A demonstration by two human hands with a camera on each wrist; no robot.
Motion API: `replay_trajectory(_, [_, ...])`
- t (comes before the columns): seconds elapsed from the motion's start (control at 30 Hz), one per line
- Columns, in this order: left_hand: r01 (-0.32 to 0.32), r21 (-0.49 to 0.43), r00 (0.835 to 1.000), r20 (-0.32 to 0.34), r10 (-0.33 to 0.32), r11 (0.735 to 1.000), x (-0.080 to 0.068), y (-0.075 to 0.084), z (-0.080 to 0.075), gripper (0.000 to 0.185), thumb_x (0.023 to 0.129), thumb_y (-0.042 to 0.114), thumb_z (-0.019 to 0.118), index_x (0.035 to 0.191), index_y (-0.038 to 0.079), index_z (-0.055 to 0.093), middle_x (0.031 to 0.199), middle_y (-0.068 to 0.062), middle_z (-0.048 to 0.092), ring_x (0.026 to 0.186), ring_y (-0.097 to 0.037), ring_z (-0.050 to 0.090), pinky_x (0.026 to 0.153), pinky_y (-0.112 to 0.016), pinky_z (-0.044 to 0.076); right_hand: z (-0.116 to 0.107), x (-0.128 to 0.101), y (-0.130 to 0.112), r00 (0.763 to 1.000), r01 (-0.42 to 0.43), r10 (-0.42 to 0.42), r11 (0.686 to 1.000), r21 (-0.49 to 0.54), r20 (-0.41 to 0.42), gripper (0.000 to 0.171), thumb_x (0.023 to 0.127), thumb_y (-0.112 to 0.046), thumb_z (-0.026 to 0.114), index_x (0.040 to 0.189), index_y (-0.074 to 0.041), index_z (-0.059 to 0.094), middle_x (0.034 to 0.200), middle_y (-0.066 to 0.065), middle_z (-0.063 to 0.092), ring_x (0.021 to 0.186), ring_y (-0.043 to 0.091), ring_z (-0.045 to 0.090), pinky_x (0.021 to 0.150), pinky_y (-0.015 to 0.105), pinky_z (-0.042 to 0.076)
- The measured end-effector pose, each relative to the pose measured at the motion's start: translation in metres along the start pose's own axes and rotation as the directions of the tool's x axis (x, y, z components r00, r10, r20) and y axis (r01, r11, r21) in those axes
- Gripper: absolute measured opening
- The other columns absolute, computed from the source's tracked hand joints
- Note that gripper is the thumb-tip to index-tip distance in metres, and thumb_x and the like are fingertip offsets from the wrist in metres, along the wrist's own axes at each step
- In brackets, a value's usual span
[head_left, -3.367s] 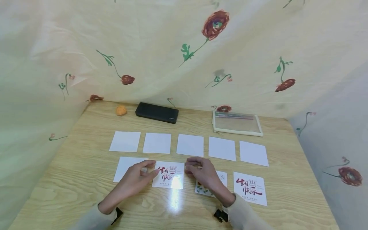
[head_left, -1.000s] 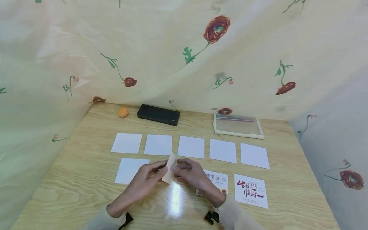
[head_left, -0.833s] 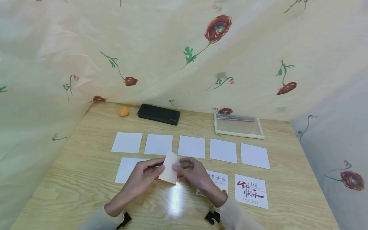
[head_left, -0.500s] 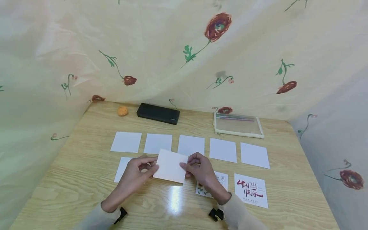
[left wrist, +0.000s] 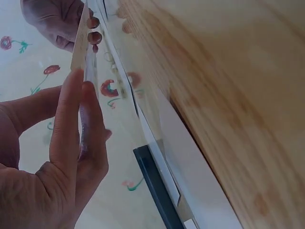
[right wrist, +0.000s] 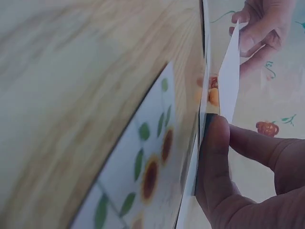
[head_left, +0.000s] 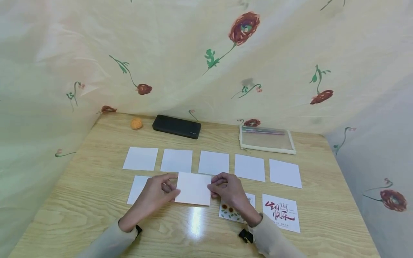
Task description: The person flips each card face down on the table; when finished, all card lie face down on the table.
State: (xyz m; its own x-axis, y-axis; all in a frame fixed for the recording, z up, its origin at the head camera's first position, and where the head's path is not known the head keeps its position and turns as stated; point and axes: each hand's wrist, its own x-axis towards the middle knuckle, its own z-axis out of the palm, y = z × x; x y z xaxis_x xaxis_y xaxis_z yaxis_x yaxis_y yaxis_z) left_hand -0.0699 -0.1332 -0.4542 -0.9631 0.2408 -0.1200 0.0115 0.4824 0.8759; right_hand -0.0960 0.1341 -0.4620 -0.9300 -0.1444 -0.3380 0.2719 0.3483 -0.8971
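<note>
Between my two hands is a white card (head_left: 193, 189), its blank side facing up in the head view. My left hand (head_left: 152, 195) pinches its left edge between thumb and fingers, and my right hand (head_left: 229, 190) pinches the right edge. Both wrist views show the card (right wrist: 230, 76) held above the wooden table, edge-on to the cameras. Partly under my right hand lies a card with printed sunflowers (head_left: 230, 212). To the right of that, a card with red lettering (head_left: 281, 213) lies face up. A blank card (head_left: 137, 188) is partly covered by my left hand.
Several blank white cards (head_left: 213, 162) form a row across the table (head_left: 80, 208). Behind them are an orange ball (head_left: 136, 123), a black case (head_left: 176, 126) and a clear zip pouch (head_left: 267, 140) with pens. A flowered cloth (head_left: 180, 53) hangs along the back.
The middle card, earlier lying with its red lettering up, has been lifted and turned over. Its blank side now faces up, and both hands have lowered it a little toward me.
</note>
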Motion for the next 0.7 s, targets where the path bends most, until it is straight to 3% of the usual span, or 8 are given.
replay_trajectory(0.37, [0.075, 0.042, 0.994, 0.076, -0.078, 0.996, 0.0021, -0.0054, 0.0042, 0.045, 0.095, 0.018, 0.076, 0.131, -0.007, 0.068, 0.086, 0.0, 0.076, 0.064, -0.011, 0.07, 0.076, -0.026, 0.059, -0.0057, -0.0052, -0.001, 0.998, -0.023, 0.026, 0.998, -0.052, 0.06, 0.021, 0.101, -0.013, 0.068, 0.111, 0.005, 0.072, 0.095, 0.018, 0.076, 0.075, 0.019, 0.077, 0.069, 0.031, 0.065])
replay_trajectory(0.7, [0.059, 0.096, 0.992, 0.104, -0.069, 0.994, 0.0013, -0.0029, 0.0038, 0.039, 0.097, 0.018, 0.074, 0.128, -0.006, 0.07, 0.09, 0.0, 0.075, 0.064, -0.01, 0.07, 0.083, -0.033, 0.061, -0.0067, -0.0033, 0.0038, 0.996, -0.029, 0.033, 0.999, -0.045, 0.084, 0.021, 0.103, -0.012, 0.065, 0.111, 0.005, 0.074, 0.092, 0.016, 0.078, 0.077, 0.02, 0.079, 0.072, 0.031, 0.065])
